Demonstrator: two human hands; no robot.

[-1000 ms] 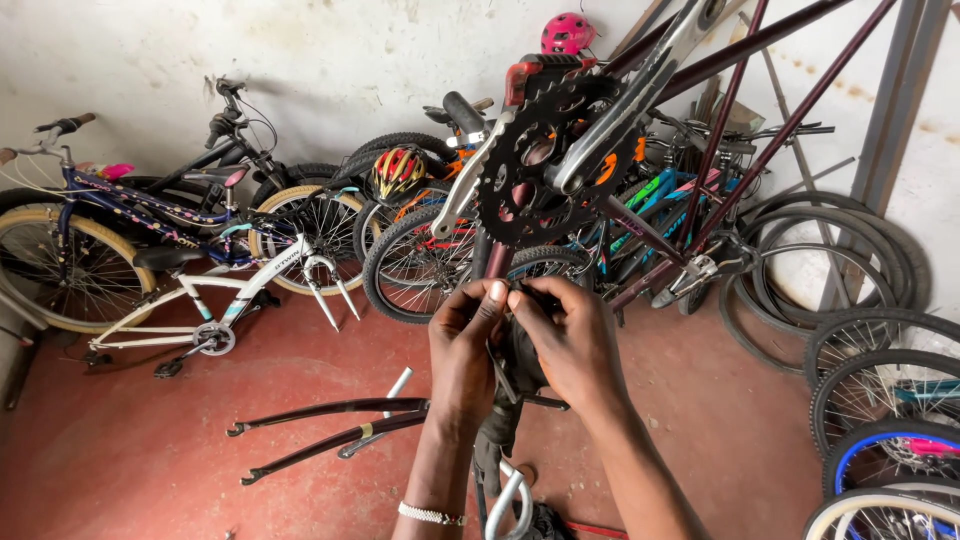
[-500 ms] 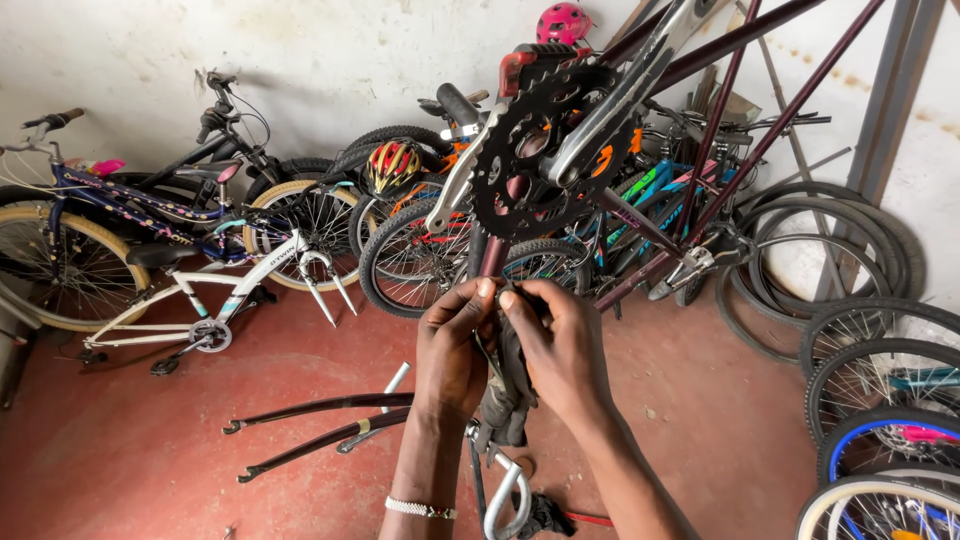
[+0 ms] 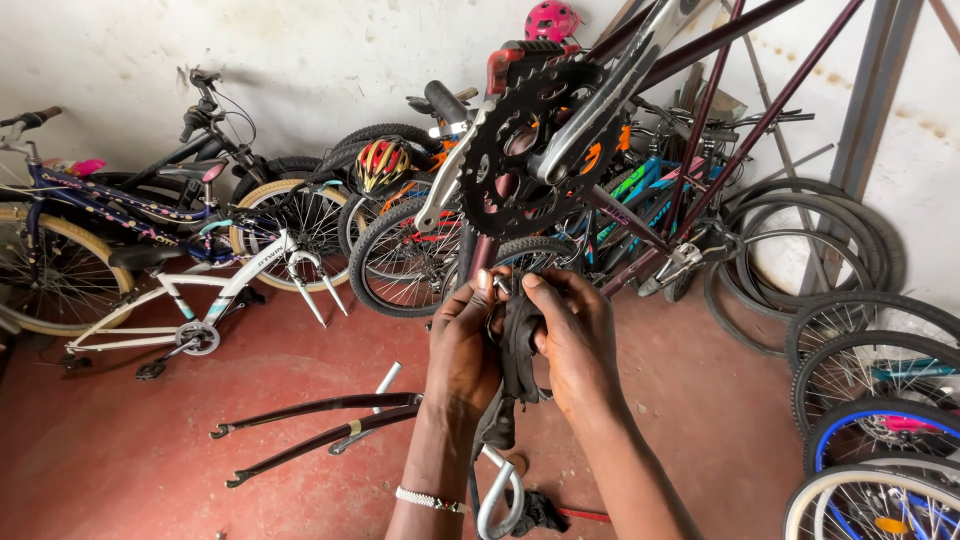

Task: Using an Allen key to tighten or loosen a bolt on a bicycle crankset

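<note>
Both of my hands are up in front of me, closed around a black strap-like piece (image 3: 521, 345) that hangs down the upright tube of the upturned maroon bicycle frame (image 3: 700, 45); my left hand (image 3: 465, 350) pinches it from the left side with thumb and fingertips, my right hand (image 3: 572, 345) pinches it from the right, thumbs almost meeting at the top; what exactly the piece is, rubber or cloth, I cannot tell; it sits just below the black toothed chainring (image 3: 535, 150), whose silver crank arm (image 3: 610, 90) slants up toward the top edge; a beaded band (image 3: 430, 498) circles my left wrist; below my hands a curved chrome bar (image 3: 495, 500) shows near the bottom edge; on the red floor (image 3: 120, 460) to the left lies a black bicycle fork (image 3: 310, 420), well apart from my hands; a white frame (image 3: 190, 305) leans near several parked bicycles along the pale wall (image 3: 300, 60); a red and yellow helmet (image 3: 382, 163) rests among them, a pink helmet (image 3: 551, 19) higher up; loose wheels and tyres (image 3: 870, 350) stack at the right.
</note>
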